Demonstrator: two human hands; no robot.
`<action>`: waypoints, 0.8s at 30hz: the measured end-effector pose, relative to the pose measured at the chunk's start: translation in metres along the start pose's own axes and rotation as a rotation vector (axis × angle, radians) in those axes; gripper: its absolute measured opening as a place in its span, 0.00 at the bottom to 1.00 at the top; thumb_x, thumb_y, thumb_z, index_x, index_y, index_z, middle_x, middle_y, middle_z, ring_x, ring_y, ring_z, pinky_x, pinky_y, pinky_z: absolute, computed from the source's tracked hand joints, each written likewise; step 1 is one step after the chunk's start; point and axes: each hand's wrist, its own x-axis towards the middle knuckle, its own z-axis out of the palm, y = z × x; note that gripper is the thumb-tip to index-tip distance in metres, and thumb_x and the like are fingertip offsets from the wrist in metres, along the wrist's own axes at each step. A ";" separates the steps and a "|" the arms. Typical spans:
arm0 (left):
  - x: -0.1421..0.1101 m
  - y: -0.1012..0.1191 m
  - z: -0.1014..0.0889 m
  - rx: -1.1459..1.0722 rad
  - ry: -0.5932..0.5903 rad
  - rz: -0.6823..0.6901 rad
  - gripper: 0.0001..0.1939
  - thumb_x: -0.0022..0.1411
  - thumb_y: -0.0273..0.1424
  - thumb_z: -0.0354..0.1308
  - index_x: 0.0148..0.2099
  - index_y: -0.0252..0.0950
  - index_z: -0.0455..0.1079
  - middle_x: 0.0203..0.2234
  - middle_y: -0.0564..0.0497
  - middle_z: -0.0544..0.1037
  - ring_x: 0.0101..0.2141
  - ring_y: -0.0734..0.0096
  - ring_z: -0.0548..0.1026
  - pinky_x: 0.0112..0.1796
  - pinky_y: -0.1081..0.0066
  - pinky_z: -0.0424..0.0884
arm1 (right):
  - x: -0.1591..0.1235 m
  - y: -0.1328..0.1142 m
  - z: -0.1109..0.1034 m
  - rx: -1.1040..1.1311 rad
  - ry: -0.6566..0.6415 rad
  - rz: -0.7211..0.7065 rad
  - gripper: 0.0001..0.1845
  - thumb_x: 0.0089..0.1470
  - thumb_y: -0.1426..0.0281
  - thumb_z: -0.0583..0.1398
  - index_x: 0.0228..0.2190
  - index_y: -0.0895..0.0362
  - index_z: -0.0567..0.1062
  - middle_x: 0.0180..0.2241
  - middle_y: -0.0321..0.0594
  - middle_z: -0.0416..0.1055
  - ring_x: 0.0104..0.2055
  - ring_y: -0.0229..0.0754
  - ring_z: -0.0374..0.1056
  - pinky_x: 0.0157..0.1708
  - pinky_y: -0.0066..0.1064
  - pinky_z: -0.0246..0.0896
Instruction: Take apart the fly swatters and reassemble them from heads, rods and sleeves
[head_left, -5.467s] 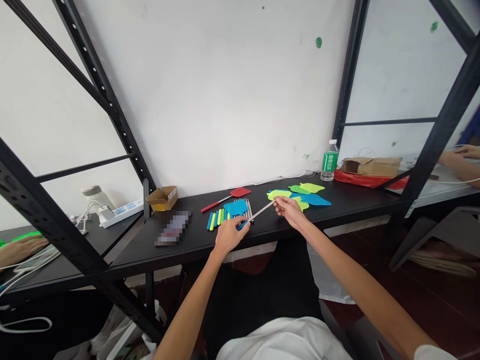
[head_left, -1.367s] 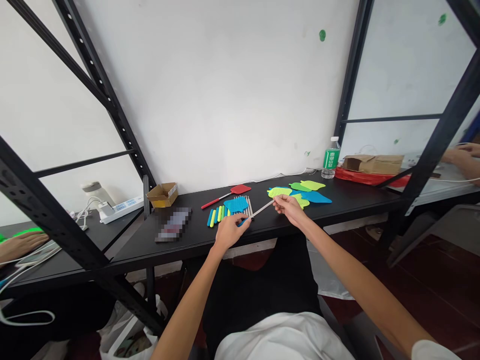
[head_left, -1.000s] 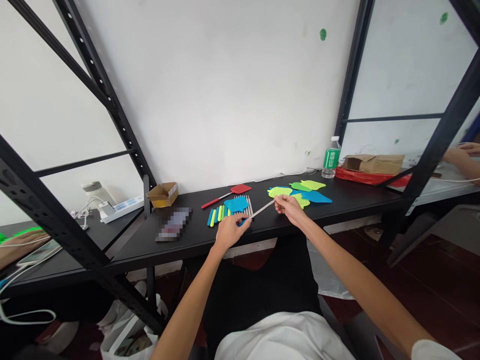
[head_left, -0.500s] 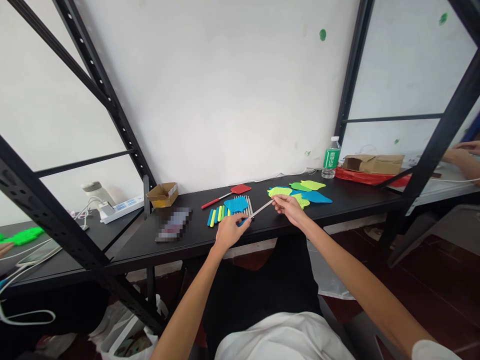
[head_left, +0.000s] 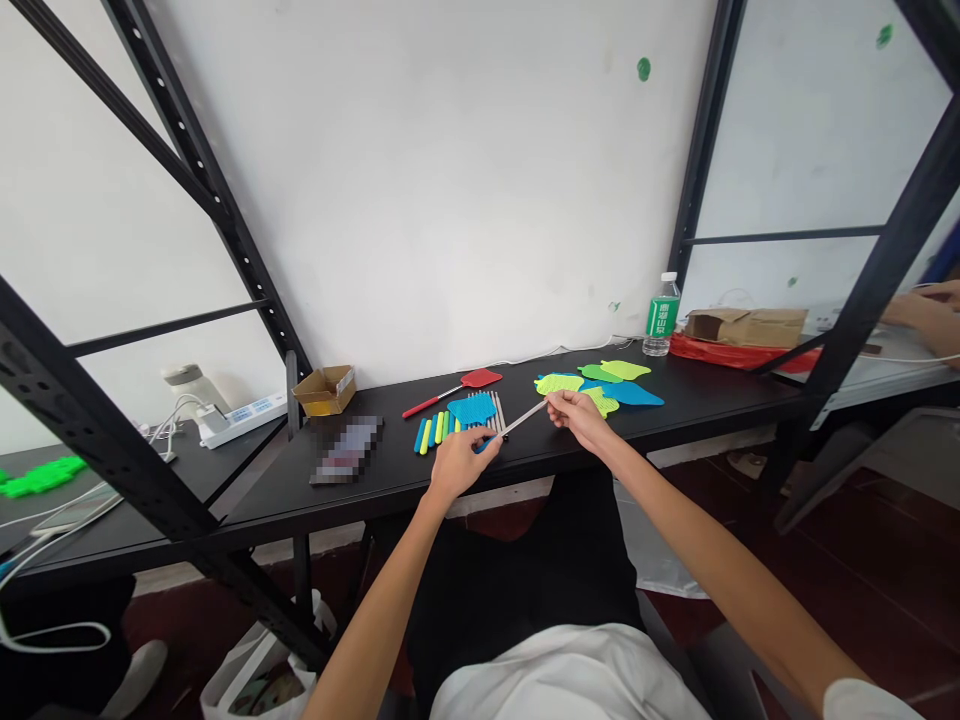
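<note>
A thin silvery metal rod (head_left: pixel 523 417) runs between my hands, slanting up to the right. My left hand (head_left: pixel 459 463) is closed round its lower end, where a bit of blue handle shows. My right hand (head_left: pixel 579 414) pinches the upper end. Just beyond my left hand lie a blue swatter head (head_left: pixel 472 408), several blue and yellow-green handles (head_left: pixel 433 430) and several metal rods (head_left: pixel 497 410). Leaf-shaped yellow, green and blue swatter heads (head_left: pixel 631 393) are piled behind my right hand. A whole red fly swatter (head_left: pixel 480 378) rests farther back.
A small cardboard box (head_left: pixel 325 390) and a blurred phone (head_left: pixel 349 450) are on the left of the black table (head_left: pixel 277 490). A water bottle (head_left: pixel 661 315) stands at the back right. Black metal posts (head_left: pixel 870 270) flank the table. Another person's hands (head_left: pixel 926 315) show far right.
My hands and the rod have hardly moved. At the far left, another person's hand has gone from beside the green pieces. The other person's hands at far right have shifted slightly.
</note>
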 end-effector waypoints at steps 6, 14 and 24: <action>0.000 0.000 0.000 -0.001 0.000 -0.002 0.19 0.66 0.46 0.51 0.43 0.42 0.79 0.24 0.54 0.76 0.26 0.71 0.70 0.26 0.72 0.57 | 0.000 -0.001 0.000 0.008 -0.007 0.006 0.19 0.44 0.54 0.70 0.27 0.57 0.78 0.26 0.38 0.71 0.25 0.34 0.63 0.22 0.26 0.55; 0.000 0.000 0.000 -0.007 0.000 -0.011 0.19 0.66 0.46 0.52 0.43 0.42 0.79 0.23 0.54 0.75 0.25 0.71 0.70 0.26 0.72 0.56 | -0.001 -0.004 0.000 0.066 -0.005 0.033 0.16 0.43 0.60 0.71 0.33 0.57 0.82 0.29 0.41 0.74 0.26 0.35 0.65 0.22 0.26 0.56; 0.001 -0.001 0.001 -0.013 -0.002 -0.007 0.19 0.66 0.47 0.51 0.43 0.42 0.79 0.22 0.54 0.74 0.24 0.71 0.69 0.26 0.72 0.55 | -0.002 -0.004 0.001 0.010 0.002 0.016 0.17 0.44 0.57 0.71 0.28 0.58 0.80 0.27 0.39 0.72 0.26 0.34 0.64 0.23 0.27 0.55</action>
